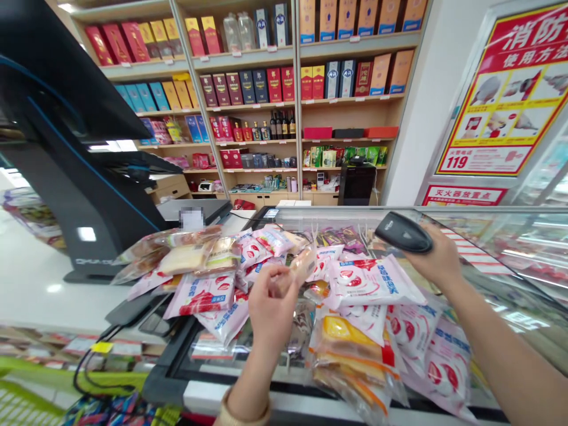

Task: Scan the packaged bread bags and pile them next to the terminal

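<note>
My left hand (276,302) is closed around a small wrapped snack (303,264), light brown in clear film, above the glass counter. In my right hand (437,257) is a black barcode scanner (403,232), held over the right side of the pile. Pink and white snack packets (375,281) with red pictures lie heaped between and below my hands. Clear packs of bread with orange edges (352,346) sit in front. To the left, more pink packets (204,294) lie beside clear bags of bread (190,258).
A black checkout terminal (57,136) stands on the white counter (26,290) at left. Boxes and bottles fill the wooden shelves (248,106) behind. A green basket (26,396) is at lower left, and cables (82,367) hang near it. A red and yellow poster (501,100) is at right.
</note>
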### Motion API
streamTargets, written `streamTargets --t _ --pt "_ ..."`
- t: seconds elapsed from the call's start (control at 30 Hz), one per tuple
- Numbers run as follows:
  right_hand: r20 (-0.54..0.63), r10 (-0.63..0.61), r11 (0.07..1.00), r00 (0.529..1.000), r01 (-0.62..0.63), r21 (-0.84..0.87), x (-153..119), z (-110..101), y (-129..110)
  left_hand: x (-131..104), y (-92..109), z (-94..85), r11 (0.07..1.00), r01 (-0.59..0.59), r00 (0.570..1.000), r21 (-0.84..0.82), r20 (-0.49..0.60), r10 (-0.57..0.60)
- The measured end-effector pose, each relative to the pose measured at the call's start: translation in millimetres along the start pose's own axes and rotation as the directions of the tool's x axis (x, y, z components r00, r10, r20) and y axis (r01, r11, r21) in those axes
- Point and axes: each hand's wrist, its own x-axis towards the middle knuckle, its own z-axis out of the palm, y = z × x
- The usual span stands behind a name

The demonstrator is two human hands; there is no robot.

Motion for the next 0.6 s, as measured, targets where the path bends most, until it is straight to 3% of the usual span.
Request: streamTargets --t 0.07,0.17,0.23,0.3,0.37,0.4,0.47,0.53,0.6 --pt "-0.010 -0.017 1.000 1.000 0.017 0.006 -4 -2 -1 -28 -1 -20.5 0.982 -0.140 0.989 0.124 0.071 0.132" --pt "0.012 -0.021 1.000 1.000 0.021 0.010 -7 -7 -5 -64 -5 -46.2 0.943 -0.268 0.954 0.199 0.193 0.230" --pt "-0.019 -0.024 0.999 1.000 0.024 0.026 -8 -10 -6 -80 -7 -60.4 0.939 -0.292 0.918 0.180 0.328 0.223" --pt "-0.033 -0.021 0.999 0.999 0.022 0.038 -9 -12 -5 -87 -8 -73.1 0.950 -0.280 0.855 0.137 0.486 0.182" --pt "-0.036 -0.005 0.999 0.999 0.007 0.050 -12 -12 -3 -86 -8 -84.7 0.957 -0.261 0.813 0.129 0.563 0.145" --pt "-0.037 0.003 0.998 0.999 -0.001 0.056 -13 -13 -1 -81 -9 -90.0 0.955 -0.258 0.820 0.146 0.556 0.137" --pt "-0.034 0.009 0.998 0.999 -0.006 0.067 -15 -13 3 -62 -12 -99.9 0.941 -0.264 0.879 0.211 0.455 0.145" --pt "-0.036 0.005 0.998 0.999 -0.003 0.069 -16 -15 6 -30 -15 -109.1 0.920 -0.267 0.941 0.288 0.283 0.184" --pt "-0.035 0.017 0.998 0.999 -0.015 0.056 -16 -15 7 14 -18 -117.0 0.900 -0.247 0.969 0.359 0.074 0.236"
